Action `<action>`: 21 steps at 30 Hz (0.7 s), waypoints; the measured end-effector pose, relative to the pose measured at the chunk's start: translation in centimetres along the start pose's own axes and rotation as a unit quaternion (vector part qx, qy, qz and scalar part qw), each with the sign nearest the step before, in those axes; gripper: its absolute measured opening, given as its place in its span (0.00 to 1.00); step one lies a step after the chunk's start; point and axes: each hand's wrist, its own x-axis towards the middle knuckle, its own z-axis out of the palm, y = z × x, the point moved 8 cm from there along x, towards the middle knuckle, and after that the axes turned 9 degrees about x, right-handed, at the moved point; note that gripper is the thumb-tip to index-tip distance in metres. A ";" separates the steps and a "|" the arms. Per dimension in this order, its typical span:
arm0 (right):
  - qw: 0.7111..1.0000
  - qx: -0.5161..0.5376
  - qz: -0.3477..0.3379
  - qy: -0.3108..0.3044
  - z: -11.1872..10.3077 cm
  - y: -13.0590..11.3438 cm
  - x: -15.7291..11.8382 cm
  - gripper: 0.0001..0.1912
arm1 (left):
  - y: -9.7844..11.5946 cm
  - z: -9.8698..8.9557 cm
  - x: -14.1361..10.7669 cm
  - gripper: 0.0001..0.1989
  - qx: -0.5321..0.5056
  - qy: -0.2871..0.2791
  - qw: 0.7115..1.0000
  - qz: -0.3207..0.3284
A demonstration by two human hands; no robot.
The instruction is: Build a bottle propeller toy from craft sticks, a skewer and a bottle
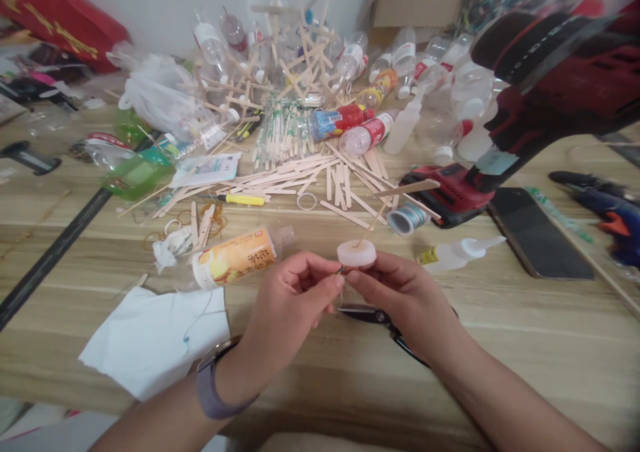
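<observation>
Both my hands meet over the near middle of the table. My right hand [400,292] is closed on a round white plastic cap [357,255], with a thin wooden stick [373,224] standing tilted out of its top. Just beside the cap, my left hand [300,285] pinches a small bit of dark green thread [341,270] between thumb and forefinger. A fine strand seems to hang below the fingertips. Black-handled scissors [367,314] lie beneath my right hand, partly hidden by it. A bottle with an orange label [235,259] lies left of my hands.
Wooden craft sticks [290,175] lie across the middle, before several plastic bottles. To the right are a thread spool [407,219], a glue bottle [460,253], a phone [540,232] and a red power drill [550,85]. White paper [155,339] lies front left.
</observation>
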 end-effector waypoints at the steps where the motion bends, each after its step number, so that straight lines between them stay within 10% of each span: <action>1: 1.000 -0.010 -0.007 0.002 0.0 -0.1 0.0 0.07 | 0.0 0.1 0.0 0.04 -0.009 -0.003 1.000 -0.003; 21: 1.000 0.002 -0.025 0.014 -0.2 -0.4 0.0 0.04 | -0.4 1.3 0.0 0.08 -0.088 -0.058 0.994 -0.033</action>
